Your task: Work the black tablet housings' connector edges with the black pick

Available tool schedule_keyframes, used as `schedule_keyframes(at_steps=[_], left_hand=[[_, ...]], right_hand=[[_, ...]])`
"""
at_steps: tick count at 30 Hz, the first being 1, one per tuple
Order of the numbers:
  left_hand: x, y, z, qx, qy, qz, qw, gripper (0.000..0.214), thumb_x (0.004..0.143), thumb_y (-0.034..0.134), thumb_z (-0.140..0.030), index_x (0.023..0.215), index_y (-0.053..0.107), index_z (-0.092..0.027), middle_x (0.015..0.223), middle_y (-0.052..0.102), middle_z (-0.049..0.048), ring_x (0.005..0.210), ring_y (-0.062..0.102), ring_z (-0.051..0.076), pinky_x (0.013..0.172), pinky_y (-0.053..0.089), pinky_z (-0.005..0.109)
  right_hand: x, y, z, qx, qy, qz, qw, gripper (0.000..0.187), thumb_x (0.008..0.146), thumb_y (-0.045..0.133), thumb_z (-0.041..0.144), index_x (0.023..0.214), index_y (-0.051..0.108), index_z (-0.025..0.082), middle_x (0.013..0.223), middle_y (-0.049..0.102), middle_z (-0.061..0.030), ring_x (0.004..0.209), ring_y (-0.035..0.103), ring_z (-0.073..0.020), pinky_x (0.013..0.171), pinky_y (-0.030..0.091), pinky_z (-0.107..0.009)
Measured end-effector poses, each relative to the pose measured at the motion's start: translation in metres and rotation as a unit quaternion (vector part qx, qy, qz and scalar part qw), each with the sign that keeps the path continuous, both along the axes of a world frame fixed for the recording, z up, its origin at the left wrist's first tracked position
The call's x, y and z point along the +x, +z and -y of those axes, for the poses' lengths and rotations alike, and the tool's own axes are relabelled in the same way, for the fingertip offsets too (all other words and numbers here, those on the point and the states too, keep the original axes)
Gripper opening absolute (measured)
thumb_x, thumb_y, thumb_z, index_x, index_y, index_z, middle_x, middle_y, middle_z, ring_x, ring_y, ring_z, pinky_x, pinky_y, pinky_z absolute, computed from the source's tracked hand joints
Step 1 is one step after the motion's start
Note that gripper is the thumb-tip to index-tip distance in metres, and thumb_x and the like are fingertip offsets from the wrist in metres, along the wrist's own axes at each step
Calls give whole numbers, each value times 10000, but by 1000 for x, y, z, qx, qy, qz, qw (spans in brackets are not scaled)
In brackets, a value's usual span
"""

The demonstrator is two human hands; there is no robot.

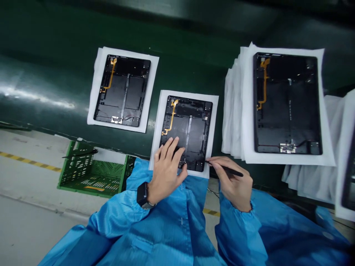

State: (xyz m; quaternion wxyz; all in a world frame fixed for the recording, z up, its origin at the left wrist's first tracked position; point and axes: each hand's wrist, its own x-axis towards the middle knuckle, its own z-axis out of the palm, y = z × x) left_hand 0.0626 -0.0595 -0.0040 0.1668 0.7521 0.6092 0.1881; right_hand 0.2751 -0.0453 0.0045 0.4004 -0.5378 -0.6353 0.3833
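An opened black tablet housing [196,138], with an orange flex cable [172,117] on its left side, lies on a white foam sheet [214,111] at the near edge of the bench. My left hand [168,173] rests on its lower left part, fingers spread, covering that corner and some of the small circuit board there. My right hand [234,183] pinches a slim black pen-shaped tool [232,170]. The tool's tip is at the housing's lower right edge; whether it touches cannot be seen.
Another tablet housing [126,96] on foam lies to the left. At right, a housing [288,107] tops a stack of foam sheets [233,111], with a further stack [337,114] beyond. A green crate [95,168] stands below the bench [191,48] at left.
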Motion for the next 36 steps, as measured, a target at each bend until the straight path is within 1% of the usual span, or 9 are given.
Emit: schedule_keyframes(at_steps=[10, 12, 15, 19, 21, 24, 28, 32, 36], left_hand=[[-10, 6, 2, -13, -35, 35, 999, 409, 990, 564, -253, 1388, 512, -175, 1631, 398, 167, 1557, 302, 312, 1192, 361, 532], [-21, 11, 0, -7, -39, 83, 996, 387, 995, 564, -241, 1376, 522, -194, 1607, 439, 148, 1549, 326, 283, 1202, 381, 509], [-43, 16, -7, 33, -12, 143, 989, 342, 983, 580, -199, 1323, 561, -228, 1522, 543, 116, 1501, 414, 256, 1209, 403, 493], [-75, 11, -19, 59, 14, 142, 988, 314, 971, 592, -185, 1282, 591, -225, 1468, 588, 111, 1474, 448, 272, 1209, 401, 530], [-85, 7, -21, 48, 4, 140, 989, 326, 973, 592, -192, 1298, 585, -215, 1490, 565, 122, 1483, 434, 276, 1213, 394, 538], [-93, 3, -19, 33, -19, 141, 989, 345, 973, 595, -195, 1317, 575, -210, 1523, 531, 137, 1497, 414, 272, 1216, 389, 532], [-98, 5, -17, 9, -69, 112, 991, 266, 982, 578, -176, 1242, 618, -219, 1556, 494, 134, 1529, 358, 276, 1218, 375, 540], [-102, 13, -24, -19, -130, 79, 988, 195, 989, 570, -154, 1153, 653, -219, 1572, 473, 120, 1544, 323, 269, 1221, 371, 525], [-103, 14, -33, -32, -148, 75, 986, 116, 974, 608, -184, 1072, 661, -215, 1568, 458, 118, 1536, 321, 284, 1225, 371, 523]], right_hand=[[-1, -3, 5, 4, -37, 0, 999, 92, 944, 660, 182, 936, 742, 222, 944, 770, -75, 916, 731, -256, 795, 606, -419], [0, -1, 7, 10, -56, -8, 998, 82, 940, 669, 194, 919, 744, 219, 929, 771, -75, 904, 738, -256, 791, 616, -415], [0, 4, 15, 28, -112, -25, 993, 71, 929, 689, 210, 931, 759, 216, 908, 778, -66, 873, 760, -254, 796, 643, -415], [-8, 6, 29, -2, -173, -35, 984, 128, 913, 723, 239, 1025, 773, 203, 875, 790, -60, 784, 784, -244, 721, 666, -369], [-17, 3, 35, -24, -165, -32, 986, 133, 900, 743, 241, 1024, 777, 209, 862, 792, -53, 755, 785, -237, 692, 658, -340], [-34, -2, 40, -42, -116, -21, 992, 127, 894, 748, 224, 1017, 776, 229, 858, 798, -42, 740, 779, -231, 739, 655, -350], [-56, 0, 38, -22, -68, -10, 997, 101, 902, 728, 197, 988, 768, 232, 836, 803, -39, 751, 774, -232, 779, 651, -354], [-67, 4, 33, -4, -66, -9, 998, 79, 906, 718, 191, 959, 766, 225, 799, 797, -35, 711, 759, -220, 749, 635, -337], [-70, 3, 33, -25, -71, -53, 996, 77, 936, 683, 201, 933, 752, 234, 852, 776, -28, 783, 739, -204, 754, 595, -322]])
